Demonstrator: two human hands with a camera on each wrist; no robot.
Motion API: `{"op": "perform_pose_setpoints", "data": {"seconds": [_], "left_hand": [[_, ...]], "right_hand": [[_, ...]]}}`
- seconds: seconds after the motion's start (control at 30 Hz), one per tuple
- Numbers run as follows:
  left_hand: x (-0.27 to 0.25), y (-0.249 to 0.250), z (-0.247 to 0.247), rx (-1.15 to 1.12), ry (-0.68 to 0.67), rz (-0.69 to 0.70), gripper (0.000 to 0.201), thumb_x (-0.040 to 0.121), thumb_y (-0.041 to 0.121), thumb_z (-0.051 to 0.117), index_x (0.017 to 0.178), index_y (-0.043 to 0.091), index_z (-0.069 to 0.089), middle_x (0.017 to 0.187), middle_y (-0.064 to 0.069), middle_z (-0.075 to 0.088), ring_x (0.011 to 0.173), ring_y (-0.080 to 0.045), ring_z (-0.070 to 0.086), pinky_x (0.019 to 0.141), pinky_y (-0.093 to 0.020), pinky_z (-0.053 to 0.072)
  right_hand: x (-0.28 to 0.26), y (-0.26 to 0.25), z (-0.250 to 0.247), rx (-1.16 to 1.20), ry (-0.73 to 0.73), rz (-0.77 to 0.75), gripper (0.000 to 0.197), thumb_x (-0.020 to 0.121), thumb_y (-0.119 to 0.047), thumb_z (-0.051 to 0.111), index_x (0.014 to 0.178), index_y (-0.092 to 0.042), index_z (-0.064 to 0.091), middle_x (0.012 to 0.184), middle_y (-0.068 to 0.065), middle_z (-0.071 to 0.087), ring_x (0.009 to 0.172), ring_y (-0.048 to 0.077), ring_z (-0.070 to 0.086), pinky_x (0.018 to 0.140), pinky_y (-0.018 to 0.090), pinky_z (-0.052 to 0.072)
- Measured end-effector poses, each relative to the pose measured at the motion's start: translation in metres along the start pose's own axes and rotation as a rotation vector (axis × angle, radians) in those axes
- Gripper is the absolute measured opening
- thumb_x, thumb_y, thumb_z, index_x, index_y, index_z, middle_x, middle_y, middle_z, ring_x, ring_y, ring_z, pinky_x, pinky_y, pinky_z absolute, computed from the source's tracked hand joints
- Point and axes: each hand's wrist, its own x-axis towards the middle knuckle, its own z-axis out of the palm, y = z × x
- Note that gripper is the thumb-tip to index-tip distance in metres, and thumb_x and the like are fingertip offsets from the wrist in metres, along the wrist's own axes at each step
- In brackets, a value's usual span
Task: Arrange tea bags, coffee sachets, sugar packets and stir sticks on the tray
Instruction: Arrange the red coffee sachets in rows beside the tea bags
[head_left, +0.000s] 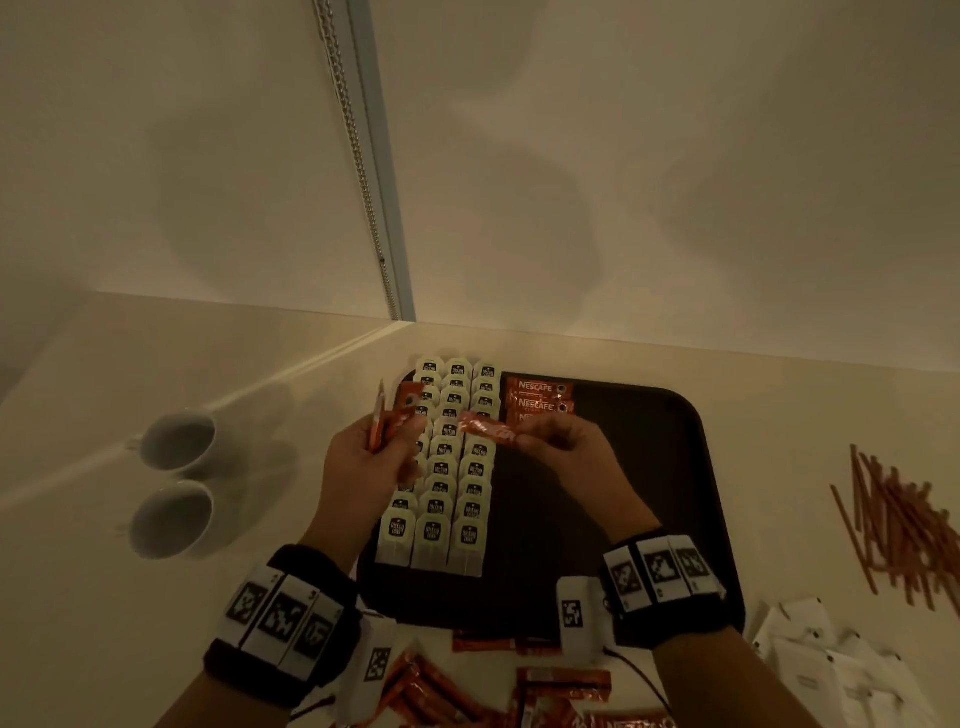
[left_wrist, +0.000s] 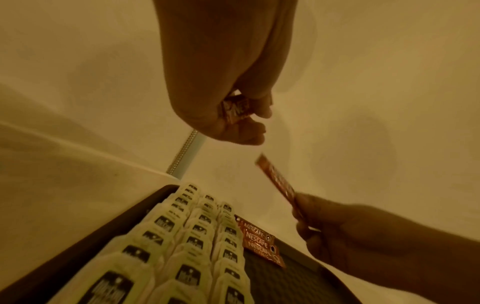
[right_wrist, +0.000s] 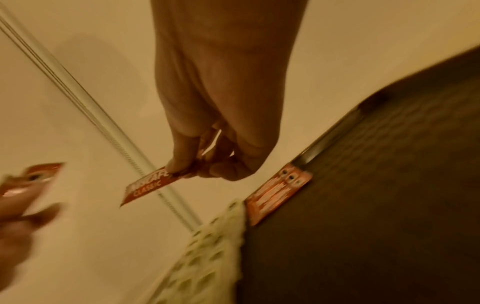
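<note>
Two hands are working above a dark tray (head_left: 649, 467) lying on a pale bench. Three columns of tea bags (head_left: 449, 467) are filling the tray's left side, with coffee sachets (head_left: 540, 397) lying at its far edge. Left hand (head_left: 374, 457) is gripping several sachets (head_left: 395, 415); right hand (head_left: 566, 447) is pinching one sachet (head_left: 485, 428).

Dark brown tray (head_left: 649, 467); cream tea bags (head_left: 457, 467) with black labels; orange-red coffee sachets (head_left: 540, 397), white lettering; reddish-brown stir sticks (head_left: 893, 525); white cups (head_left: 176, 478).
</note>
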Motion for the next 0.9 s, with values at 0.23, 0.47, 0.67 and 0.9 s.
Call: {"op": "perform_pose_setpoints", "data": {"seconds": [0.23,0.47,0.67,0.9], "left_hand": [[-0.008,-0.013,-0.014,-0.014,-0.058,-0.159,0.023,0.093,0.028,0.056,0.090,0.006,0.063,0.060,0.000,0.055,0.045,-0.008,0.046,0.043,-0.019,0.036],[-0.008,-0.008,-0.016,-0.017,-0.087,-0.181,0.027,0.092,0.028,0.057,0.091,0.001,0.062,0.061,0.000,0.056,0.048,-0.011,0.048,0.046,-0.020,0.037],[-0.007,-0.007,-0.019,-0.041,-0.099,-0.195,0.020,0.093,0.027,0.055,0.092,0.009,0.064,0.063,0.000,0.057,0.050,-0.010,0.049,0.045,-0.019,0.038],[-0.007,-0.006,-0.020,-0.065,-0.099,-0.210,0.020,0.093,0.028,0.056,0.093,0.010,0.064,0.065,-0.001,0.059,0.052,-0.012,0.051,0.049,-0.022,0.038]], "right_hand": [[0.032,0.054,-0.047,-0.316,0.160,0.097,0.013,0.082,-0.013,0.068,0.091,-0.020,0.061,0.098,-0.012,0.060,0.092,0.000,0.054,0.070,0.010,0.036],[0.054,0.070,-0.037,-0.406,0.258,0.035,0.015,0.081,-0.014,0.069,0.093,-0.018,0.062,0.099,-0.007,0.060,0.092,0.004,0.054,0.079,0.015,0.039],[0.067,0.070,-0.029,-0.469,0.321,0.045,0.019,0.081,-0.017,0.070,0.098,-0.017,0.061,0.109,0.000,0.057,0.100,0.010,0.052,0.090,0.024,0.042],[0.073,0.067,-0.022,-0.514,0.361,0.066,0.022,0.081,-0.018,0.071,0.100,-0.016,0.060,0.114,0.003,0.053,0.099,0.009,0.050,0.090,0.024,0.041]]}}
